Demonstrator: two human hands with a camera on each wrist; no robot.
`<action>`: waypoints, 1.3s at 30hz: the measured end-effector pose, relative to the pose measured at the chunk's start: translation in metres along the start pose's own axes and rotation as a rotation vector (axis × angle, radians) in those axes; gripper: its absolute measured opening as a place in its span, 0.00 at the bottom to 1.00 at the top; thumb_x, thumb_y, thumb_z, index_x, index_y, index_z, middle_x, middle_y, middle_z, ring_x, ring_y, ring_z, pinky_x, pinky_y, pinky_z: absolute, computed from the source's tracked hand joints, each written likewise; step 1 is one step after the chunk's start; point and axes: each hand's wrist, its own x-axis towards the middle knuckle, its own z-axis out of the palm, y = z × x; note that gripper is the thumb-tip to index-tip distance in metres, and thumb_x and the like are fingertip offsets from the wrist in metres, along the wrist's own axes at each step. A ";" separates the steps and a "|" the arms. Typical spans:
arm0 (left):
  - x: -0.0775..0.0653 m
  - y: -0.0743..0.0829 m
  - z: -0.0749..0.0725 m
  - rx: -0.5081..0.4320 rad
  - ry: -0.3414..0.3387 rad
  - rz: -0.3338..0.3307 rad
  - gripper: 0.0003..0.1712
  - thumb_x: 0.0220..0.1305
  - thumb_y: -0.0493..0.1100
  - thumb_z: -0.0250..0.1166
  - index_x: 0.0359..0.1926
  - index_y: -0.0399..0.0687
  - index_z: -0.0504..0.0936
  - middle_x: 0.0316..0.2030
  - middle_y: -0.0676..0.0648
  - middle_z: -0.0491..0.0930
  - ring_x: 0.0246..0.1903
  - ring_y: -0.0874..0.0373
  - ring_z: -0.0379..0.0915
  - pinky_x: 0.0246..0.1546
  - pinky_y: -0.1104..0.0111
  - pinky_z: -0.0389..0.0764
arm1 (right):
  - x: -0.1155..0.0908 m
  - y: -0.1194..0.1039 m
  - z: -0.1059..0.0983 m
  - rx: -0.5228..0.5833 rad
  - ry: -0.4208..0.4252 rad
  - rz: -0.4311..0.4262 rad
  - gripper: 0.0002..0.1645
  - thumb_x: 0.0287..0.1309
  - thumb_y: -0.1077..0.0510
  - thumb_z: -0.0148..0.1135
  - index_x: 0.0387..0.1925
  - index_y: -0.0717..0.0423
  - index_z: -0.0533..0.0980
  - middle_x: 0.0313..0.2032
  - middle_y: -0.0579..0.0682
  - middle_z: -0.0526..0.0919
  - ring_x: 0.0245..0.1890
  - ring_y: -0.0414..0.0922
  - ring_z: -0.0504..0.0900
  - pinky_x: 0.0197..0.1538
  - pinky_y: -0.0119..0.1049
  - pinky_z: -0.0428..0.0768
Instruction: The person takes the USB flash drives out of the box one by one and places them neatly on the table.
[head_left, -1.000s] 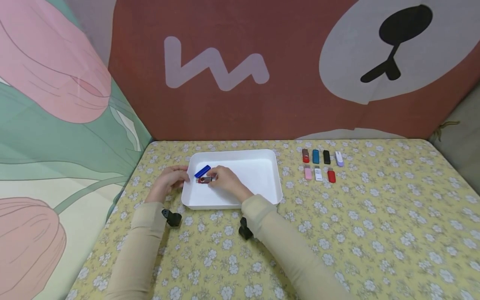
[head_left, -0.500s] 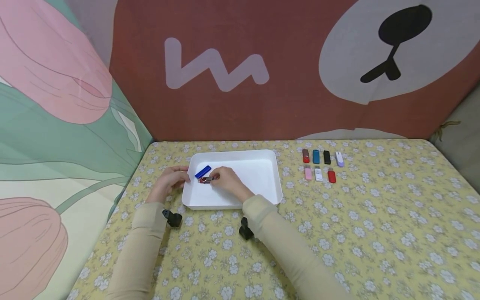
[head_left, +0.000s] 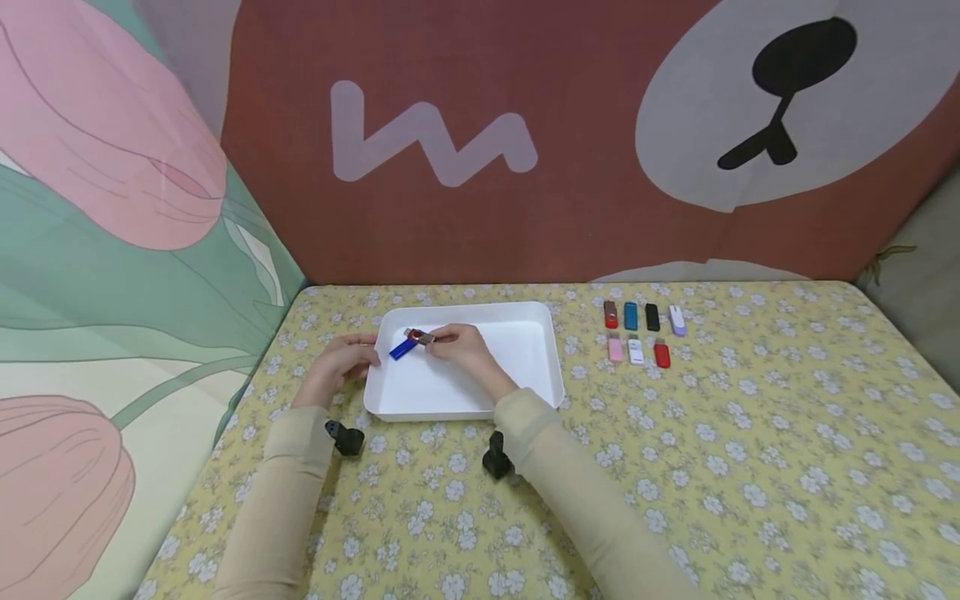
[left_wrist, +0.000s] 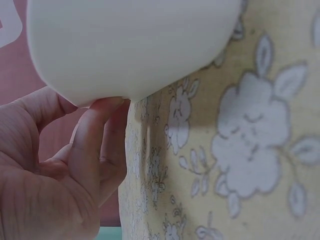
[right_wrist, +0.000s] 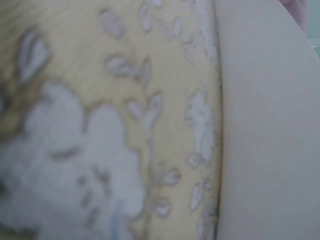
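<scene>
A white tray (head_left: pixel 517 358) sits on the cloth. My left hand (head_left: pixel 337 367) pinches its left wall between thumb and fingers; the left wrist view shows this grip (left_wrist: pixel 75 150) at the tray's rim. Inside the tray, my right hand (head_left: pixel 471 354) holds a red USB flash drive with a metal swivel cover (head_left: pixel 422 337) by one end, its other end pointing left. A blue USB flash drive (head_left: pixel 402 349) lies near the tray's left side, its upper end overlapped by the red one in the head view. The right wrist view shows cloth and the tray's outer wall (right_wrist: pixel 270 125).
To the right of the tray, several USB flash drives lie in two rows, among them a teal one (head_left: pixel 631 316), a black one (head_left: pixel 652 317) and a pink one (head_left: pixel 615 348). The flowered tablecloth (head_left: pixel 750 467) runs back to a printed fabric wall (head_left: pixel 585 225).
My right hand has moved away from me, carrying the red flash drive from below the blue one to over its upper end. The left hand stays on the tray wall.
</scene>
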 end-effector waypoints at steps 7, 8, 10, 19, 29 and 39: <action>0.003 0.000 0.000 0.002 -0.001 -0.011 0.35 0.55 0.32 0.61 0.67 0.43 0.68 0.48 0.46 0.76 0.17 0.69 0.65 0.21 0.78 0.72 | -0.002 -0.004 -0.001 0.307 -0.038 0.103 0.20 0.55 0.70 0.62 0.51 0.70 0.76 0.52 0.64 0.79 0.45 0.46 0.82 0.52 0.34 0.81; 0.003 0.000 -0.001 0.005 0.000 -0.014 0.36 0.55 0.32 0.61 0.67 0.43 0.68 0.48 0.46 0.76 0.16 0.68 0.65 0.21 0.78 0.72 | -0.001 -0.004 -0.001 0.344 -0.045 0.110 0.20 0.56 0.70 0.61 0.52 0.70 0.75 0.53 0.64 0.78 0.47 0.47 0.82 0.53 0.34 0.80; 0.004 0.000 -0.001 0.003 0.003 -0.020 0.35 0.55 0.32 0.61 0.67 0.43 0.68 0.49 0.47 0.75 0.17 0.68 0.65 0.22 0.77 0.72 | -0.001 -0.005 -0.001 0.403 -0.053 0.119 0.20 0.57 0.72 0.59 0.52 0.72 0.73 0.54 0.65 0.77 0.50 0.50 0.81 0.55 0.35 0.80; 0.004 0.000 -0.001 -0.020 -0.014 -0.013 0.36 0.56 0.32 0.60 0.67 0.42 0.67 0.56 0.42 0.73 0.18 0.68 0.66 0.23 0.77 0.72 | 0.001 -0.003 -0.004 0.506 -0.075 0.115 0.21 0.60 0.73 0.54 0.56 0.74 0.69 0.54 0.66 0.75 0.36 0.39 0.80 0.48 0.28 0.81; 0.003 -0.002 0.001 -0.018 -0.018 -0.002 0.35 0.56 0.32 0.60 0.67 0.43 0.67 0.57 0.42 0.73 0.17 0.68 0.65 0.23 0.77 0.72 | 0.000 -0.003 -0.004 0.510 -0.070 0.098 0.17 0.63 0.69 0.53 0.52 0.73 0.70 0.42 0.57 0.78 0.32 0.36 0.80 0.41 0.23 0.81; -0.001 -0.001 0.000 -0.038 -0.023 -0.003 0.35 0.57 0.31 0.60 0.68 0.42 0.66 0.50 0.45 0.75 0.15 0.68 0.63 0.23 0.76 0.72 | 0.000 -0.003 -0.008 0.534 -0.124 0.108 0.28 0.64 0.70 0.52 0.66 0.66 0.64 0.61 0.65 0.72 0.52 0.51 0.81 0.52 0.29 0.80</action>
